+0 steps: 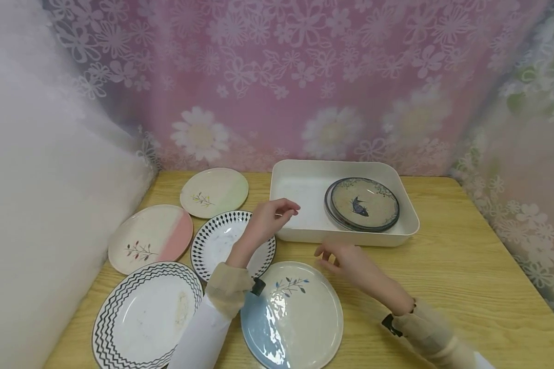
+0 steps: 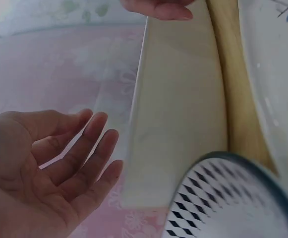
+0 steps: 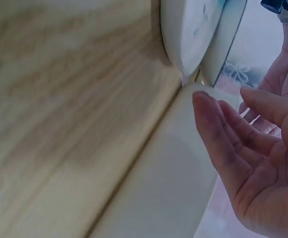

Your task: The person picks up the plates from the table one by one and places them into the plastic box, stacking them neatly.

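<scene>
My left hand (image 1: 266,221) hovers over the diamond-rimmed plate (image 1: 221,243) and the left front corner of the white bin (image 1: 297,233). Its fingers are loosely bent, with nothing between them in the left wrist view. In front of the bin is my right hand (image 1: 346,259), fingers slightly bent and holding nothing. Below and between the hands lies a blue and cream plate (image 1: 304,318) with a leaf sprig. Inside the bin, on its right side, sits a small stack of plates, the top one a beige fish plate (image 1: 374,202) with a dark rim.
Left on the wooden table (image 1: 466,287) lie a zigzag-rimmed plate (image 1: 143,312), a pink and cream plate (image 1: 140,236) and a green and cream plate (image 1: 217,189). Behind the table hangs a floral curtain (image 1: 277,113). A white wall-like sheet (image 1: 51,179) borders the left side.
</scene>
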Available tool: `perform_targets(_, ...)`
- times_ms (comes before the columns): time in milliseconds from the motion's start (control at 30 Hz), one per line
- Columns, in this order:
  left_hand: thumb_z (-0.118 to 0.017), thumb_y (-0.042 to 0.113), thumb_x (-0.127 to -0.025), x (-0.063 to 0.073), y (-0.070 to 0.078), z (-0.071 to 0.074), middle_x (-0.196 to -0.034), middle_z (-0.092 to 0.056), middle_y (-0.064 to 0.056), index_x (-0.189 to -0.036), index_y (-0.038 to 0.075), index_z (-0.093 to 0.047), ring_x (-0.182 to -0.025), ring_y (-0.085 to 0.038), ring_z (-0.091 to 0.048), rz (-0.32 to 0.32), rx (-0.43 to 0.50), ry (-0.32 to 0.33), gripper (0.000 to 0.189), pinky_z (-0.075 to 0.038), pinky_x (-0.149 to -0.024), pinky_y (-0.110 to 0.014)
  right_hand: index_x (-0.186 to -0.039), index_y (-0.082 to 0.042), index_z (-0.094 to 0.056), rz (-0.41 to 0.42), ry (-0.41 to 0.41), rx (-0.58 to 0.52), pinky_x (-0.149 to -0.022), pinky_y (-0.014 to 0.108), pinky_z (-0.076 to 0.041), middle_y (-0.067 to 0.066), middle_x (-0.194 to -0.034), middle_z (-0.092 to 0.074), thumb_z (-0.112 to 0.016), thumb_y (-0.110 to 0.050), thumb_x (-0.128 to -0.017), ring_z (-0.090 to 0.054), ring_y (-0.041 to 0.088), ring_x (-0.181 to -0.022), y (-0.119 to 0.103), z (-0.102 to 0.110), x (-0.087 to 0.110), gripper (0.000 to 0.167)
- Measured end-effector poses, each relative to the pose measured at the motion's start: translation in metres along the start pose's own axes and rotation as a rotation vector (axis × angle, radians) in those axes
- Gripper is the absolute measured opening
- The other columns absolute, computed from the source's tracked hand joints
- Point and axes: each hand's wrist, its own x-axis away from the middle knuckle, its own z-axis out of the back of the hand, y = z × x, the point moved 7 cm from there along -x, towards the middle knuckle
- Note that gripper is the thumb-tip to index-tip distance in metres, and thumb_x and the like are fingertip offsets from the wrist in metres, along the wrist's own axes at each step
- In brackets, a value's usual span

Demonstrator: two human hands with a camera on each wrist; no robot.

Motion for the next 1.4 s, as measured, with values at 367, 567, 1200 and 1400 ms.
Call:
perform_targets(367,-0.066,0.014,-0.099,0.011,-0.02,-0.013,-0.118,-0.073,-0.001,-0.121,0.014,-0.072,-0.118,-0.022,-0.065,0.035,0.043,-0.088,0.022,-0.053,-0.1,-0.042,-0.102,-0.009,-0.071,-0.107,-0.094,-0.031,-0.055,0.021,-0.047,-0.005,-0.079,-0.066,-0.075,-0.018,-0.092,-0.053,0.006,-0.064,0.003,-0.023,0.003,0.013)
perform_targets(567,-0.067,0.007,-0.097,0.017,-0.025,-0.016,-0.12,-0.072,0.0,-0.123,0.018,-0.071,-0.119,-0.02,-0.063,0.037,0.022,-0.077,0.028,-0.055,-0.095,-0.038,-0.099,-0.009,-0.072,-0.172,-0.146,-0.035,-0.06,0.024,-0.048,-0.006,-0.076,-0.063,-0.08,-0.016,-0.087,-0.053,0.009,-0.067,0.003,-0.035,0.004,0.016)
perform_targets(1200,-0.067,0.004,-0.097,0.012,-0.028,-0.014,-0.118,-0.072,0.0,-0.12,0.019,-0.072,-0.118,-0.025,-0.064,0.052,0.012,-0.049,0.028,-0.056,-0.092,-0.038,-0.097,-0.013,-0.066,-0.264,-0.176,-0.099,-0.067,0.032,-0.053,0.0,-0.086,-0.065,-0.072,-0.005,-0.092,-0.056,0.016,-0.077,0.012,-0.037,0.003,0.01)
perform_targets(1400,-0.068,0.005,-0.096,0.012,-0.029,-0.014,-0.118,-0.072,0.001,-0.119,0.019,-0.072,-0.12,-0.021,-0.063,0.054,0.008,-0.048,0.027,-0.053,-0.097,-0.041,-0.105,-0.009,-0.071,-0.291,-0.201,-0.121,-0.073,0.036,-0.056,0.002,-0.093,-0.069,-0.066,-0.004,-0.095,-0.061,0.017,-0.083,0.014,-0.037,0.013,0.012)
